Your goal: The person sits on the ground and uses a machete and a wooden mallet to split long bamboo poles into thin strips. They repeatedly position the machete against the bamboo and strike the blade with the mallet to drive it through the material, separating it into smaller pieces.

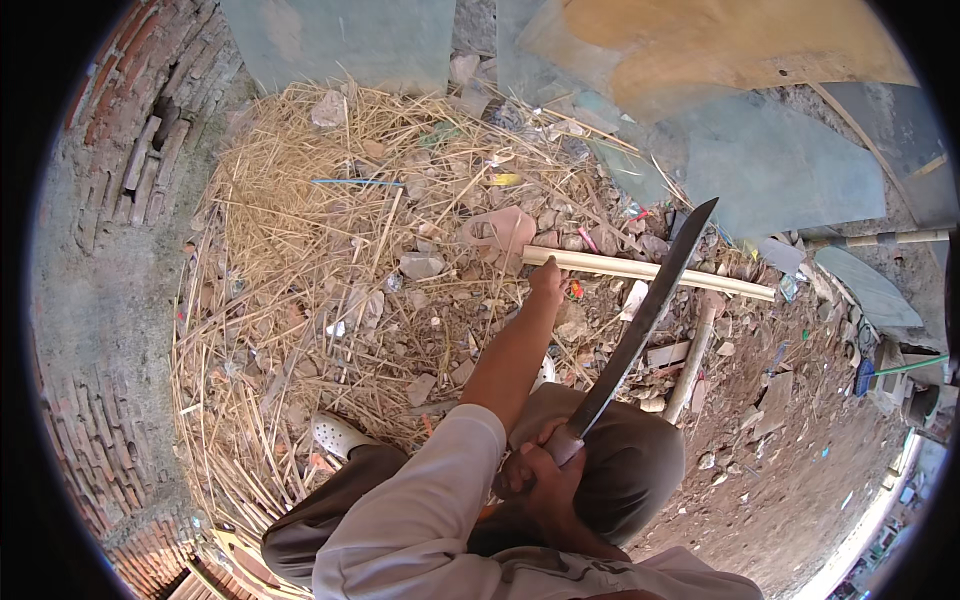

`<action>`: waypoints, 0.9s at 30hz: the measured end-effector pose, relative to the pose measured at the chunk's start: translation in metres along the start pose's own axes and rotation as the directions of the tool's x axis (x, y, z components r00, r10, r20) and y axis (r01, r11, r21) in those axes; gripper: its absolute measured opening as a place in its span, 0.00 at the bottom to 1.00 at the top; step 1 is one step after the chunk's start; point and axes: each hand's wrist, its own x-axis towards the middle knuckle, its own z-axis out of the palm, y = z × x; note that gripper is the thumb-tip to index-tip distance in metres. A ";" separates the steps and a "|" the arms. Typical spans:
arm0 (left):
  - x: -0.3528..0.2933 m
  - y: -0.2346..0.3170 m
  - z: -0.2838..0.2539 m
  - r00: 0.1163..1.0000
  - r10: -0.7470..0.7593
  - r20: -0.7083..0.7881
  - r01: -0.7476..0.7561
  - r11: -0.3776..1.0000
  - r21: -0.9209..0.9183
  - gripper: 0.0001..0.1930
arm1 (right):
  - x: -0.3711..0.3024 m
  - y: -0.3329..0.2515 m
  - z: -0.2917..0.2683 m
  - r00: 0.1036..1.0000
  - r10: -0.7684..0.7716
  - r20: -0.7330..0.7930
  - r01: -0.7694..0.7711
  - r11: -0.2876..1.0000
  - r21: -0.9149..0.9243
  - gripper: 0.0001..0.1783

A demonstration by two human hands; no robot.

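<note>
My left hand (546, 279) reaches forward and is closed on the near-left end of a pale split bamboo strip (610, 265), which stretches away to the right above the ground. In my right hand (550, 475), close to my bent knee, is the handle of a long machete (638, 328). Its dark blade points up and to the right, and in this view its upper part crosses in front of the bamboo strip. Whether blade and strip touch, I cannot tell.
Straw (265, 190), stones and litter cover the ground around my feet. A rounded pole (690, 365) lies right of my knee. Large grey-blue sheets (790, 160) lean at the back, and a worn brick wall (90, 240) stands left.
</note>
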 end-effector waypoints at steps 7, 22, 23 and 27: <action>-0.038 0.036 0.002 0.707 0.687 -0.170 -0.685 0.724 0.079 0.13 | -0.012 0.008 0.002 1.000 -0.007 -0.002 0.006 0.995 -0.098 0.14; -0.548 0.274 -0.011 -0.301 0.954 0.001 -0.906 -0.286 -0.312 0.11 | -0.023 0.027 -0.030 0.882 -0.397 0.254 0.399 0.916 0.045 0.09; -0.566 0.275 -0.014 -0.338 0.940 0.041 -0.902 -0.311 -0.301 0.12 | -0.028 0.024 -0.028 0.875 -0.408 0.261 0.417 0.909 0.023 0.08; -0.651 0.267 -0.036 -0.476 0.873 0.107 -0.847 -0.421 -0.326 0.14 | -0.052 0.009 -0.040 0.859 -0.367 0.356 0.425 0.900 -0.098 0.07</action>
